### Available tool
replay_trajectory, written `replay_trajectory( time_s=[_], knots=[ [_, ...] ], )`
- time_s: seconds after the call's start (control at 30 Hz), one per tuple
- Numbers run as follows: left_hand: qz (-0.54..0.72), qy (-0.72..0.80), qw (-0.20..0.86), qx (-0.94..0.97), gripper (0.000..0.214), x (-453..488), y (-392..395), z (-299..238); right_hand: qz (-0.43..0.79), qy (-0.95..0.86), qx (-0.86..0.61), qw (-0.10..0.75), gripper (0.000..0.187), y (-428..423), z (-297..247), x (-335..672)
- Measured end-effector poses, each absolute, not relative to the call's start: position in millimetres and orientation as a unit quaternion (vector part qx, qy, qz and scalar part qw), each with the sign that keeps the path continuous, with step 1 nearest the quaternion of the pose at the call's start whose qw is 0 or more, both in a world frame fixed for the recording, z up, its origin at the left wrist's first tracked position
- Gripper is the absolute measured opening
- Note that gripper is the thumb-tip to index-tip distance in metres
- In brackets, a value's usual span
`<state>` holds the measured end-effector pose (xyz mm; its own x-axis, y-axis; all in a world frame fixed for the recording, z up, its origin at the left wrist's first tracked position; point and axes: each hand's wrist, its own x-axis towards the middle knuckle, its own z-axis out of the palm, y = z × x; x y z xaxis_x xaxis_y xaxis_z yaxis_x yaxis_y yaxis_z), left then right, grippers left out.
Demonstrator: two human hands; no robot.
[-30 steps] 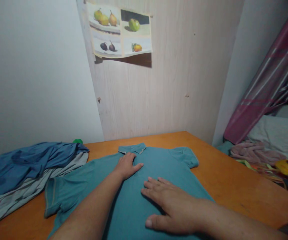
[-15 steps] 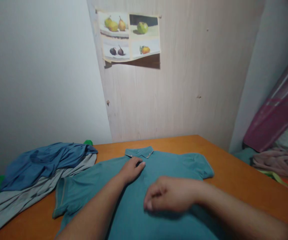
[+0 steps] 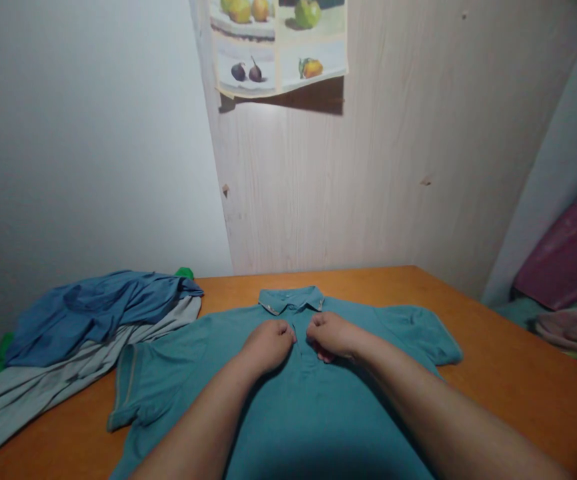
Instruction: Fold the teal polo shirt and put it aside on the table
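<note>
On the left, a crumpled blue cloth (image 3: pixel 133 300) lies over a gray cloth (image 3: pixel 68 383), near one shirt sleeve (image 3: pixel 141 380). A fruit picture (image 3: pixel 278 57) hangs on the wall (image 3: pixel 368 180). The teal shirt (image 3: pixel 318 413) lies on the orange surface (image 3: pixel 493 373), partly hidden by both arms. The left hand (image 3: pixel 269 347) and right hand (image 3: pixel 335 335) are at its front, just below the collar (image 3: pixel 291 300). Their fingers are bent and together; I cannot tell if they pinch cloth. The shirt looks soft, with little wrinkles and a pointy collar.

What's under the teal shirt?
The teal shirt lies on the orange table, visible around its edges. Anything between them is covered and can't be seen.
</note>
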<state>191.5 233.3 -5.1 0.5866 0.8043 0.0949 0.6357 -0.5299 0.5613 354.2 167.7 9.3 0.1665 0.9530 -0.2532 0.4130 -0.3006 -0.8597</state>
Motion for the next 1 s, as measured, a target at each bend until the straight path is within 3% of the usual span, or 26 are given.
replay_trajectory(
  time_s=[0.2, 0.37, 0.47, 0.7, 0.87, 1.0],
  knots=[
    [0.210, 0.365, 0.472, 0.775, 0.024, 196, 229, 3, 0.433, -0.509, -0.693, 0.270, 0.017, 165, 14, 363],
    [0.221, 0.349, 0.570, 0.710, 0.029, 203, 221, 8, 0.398, -0.569, -0.687, 0.217, 0.033, 161, 17, 363],
    [0.220, 0.352, 0.599, 0.684, 0.033, 204, 219, 10, 0.351, -0.569, -0.721, 0.184, 0.032, 160, 14, 361],
    [0.221, 0.366, 0.563, 0.708, 0.027, 205, 221, 9, 0.394, -0.524, -0.725, 0.212, 0.025, 160, 16, 361],
    [0.204, 0.381, 0.463, 0.774, 0.018, 205, 224, -2, 0.462, -0.504, -0.700, 0.206, 0.019, 156, 23, 368],
    [0.185, 0.387, 0.389, 0.815, 0.023, 205, 228, -7, 0.494, -0.508, -0.675, 0.205, 0.016, 155, 22, 379]
  ],
)
